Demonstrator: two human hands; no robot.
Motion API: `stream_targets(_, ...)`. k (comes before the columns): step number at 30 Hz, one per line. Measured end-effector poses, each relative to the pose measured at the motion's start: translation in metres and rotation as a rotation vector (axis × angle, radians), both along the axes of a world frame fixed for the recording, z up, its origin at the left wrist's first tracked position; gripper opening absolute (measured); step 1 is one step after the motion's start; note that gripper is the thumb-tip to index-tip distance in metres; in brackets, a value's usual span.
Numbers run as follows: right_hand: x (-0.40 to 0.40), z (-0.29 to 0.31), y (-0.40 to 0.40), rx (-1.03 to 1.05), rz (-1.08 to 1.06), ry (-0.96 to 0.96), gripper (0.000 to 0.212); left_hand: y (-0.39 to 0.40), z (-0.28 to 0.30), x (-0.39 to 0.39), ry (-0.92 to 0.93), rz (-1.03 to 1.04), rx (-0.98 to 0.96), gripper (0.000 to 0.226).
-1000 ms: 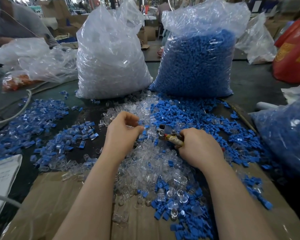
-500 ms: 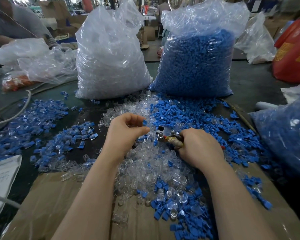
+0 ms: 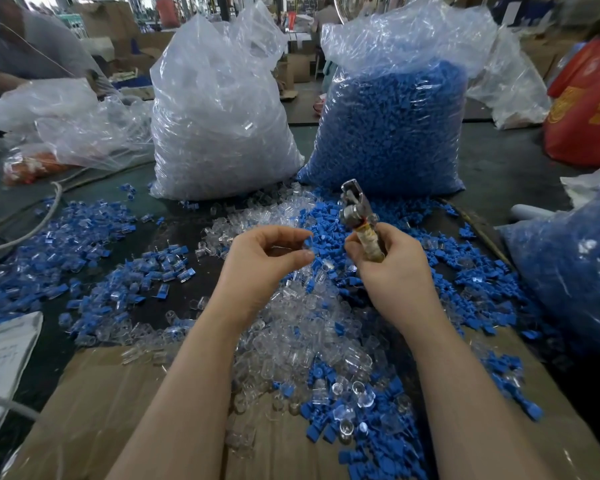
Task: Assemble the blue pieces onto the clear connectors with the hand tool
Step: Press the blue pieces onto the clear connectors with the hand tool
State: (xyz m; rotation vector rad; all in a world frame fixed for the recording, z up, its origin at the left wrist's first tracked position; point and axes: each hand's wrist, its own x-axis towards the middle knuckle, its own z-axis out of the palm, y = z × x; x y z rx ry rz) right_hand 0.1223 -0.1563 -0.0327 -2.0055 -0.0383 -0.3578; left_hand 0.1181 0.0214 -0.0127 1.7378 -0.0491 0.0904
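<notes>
At frame centre the left hand (image 3: pixel 264 261) pinches a tiny, light, slick-looking clear connector (image 3: pixel 307 244) by its sides, while the right hand (image 3: pixel 392 268) grips the stiff hand tool (image 3: pixel 357 216) low on its handle.

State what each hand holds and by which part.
Right hand grips the hand tool by its wrapped handle, metal head pointing up. Left hand pinches a small clear connector between fingertips and thumb; which part cannot be told.

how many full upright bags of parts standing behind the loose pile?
2. The bag of clear connectors stands left of centre; the bag of blue pieces stands right of it. Another blue-filled bag lies at the right edge, partly cut off.
</notes>
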Motion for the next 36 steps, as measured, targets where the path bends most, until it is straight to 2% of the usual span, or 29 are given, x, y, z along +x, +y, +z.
stream_targets(4, 0.0027, -0.0025, -0.0023, -0.051, -0.007, 0.052, 0.003, -0.0045, -0.0002, 0.0002, -0.025, 0.012, 0.005, 0.026)
stream_targets(8, 0.0013, -0.0021, -0.0001, -0.002, 0.046, 0.039, 0.000, -0.0054, -0.0015, 0.0005, -0.048, 0.004, 0.049, 0.023)
stream_targets(13, -0.0042, 0.0035, 0.0046, 0.089, 0.124, -0.008, 0.014, -0.0064, -0.0008, 0.0009, -0.046, -0.018, 0.075, 0.021)
stream_targets(18, -0.0050, 0.0047, 0.0070, 0.081, 0.179, 0.014, 0.007, -0.0073, -0.0001, 0.0001, -0.043, -0.065, 0.064, 0.022)
stream_targets(23, -0.0042, 0.0043, 0.0060, 0.088, 0.184, -0.003, 0.007, -0.0045, -0.0008, 0.0007, -0.022, -0.124, 0.033, 0.019)
stream_targets(28, -0.0043, 0.0056, 0.0061, 0.123, 0.172, -0.020, 0.008, -0.0032, 0.0000, 0.0007, -0.007, -0.163, -0.082, 0.014)
stream_targets(36, -0.0055, 0.0064, 0.0064, 0.140, 0.155, -0.020, 0.008, -0.0035, -0.0013, 0.0002, -0.005, -0.168, -0.102, 0.013)
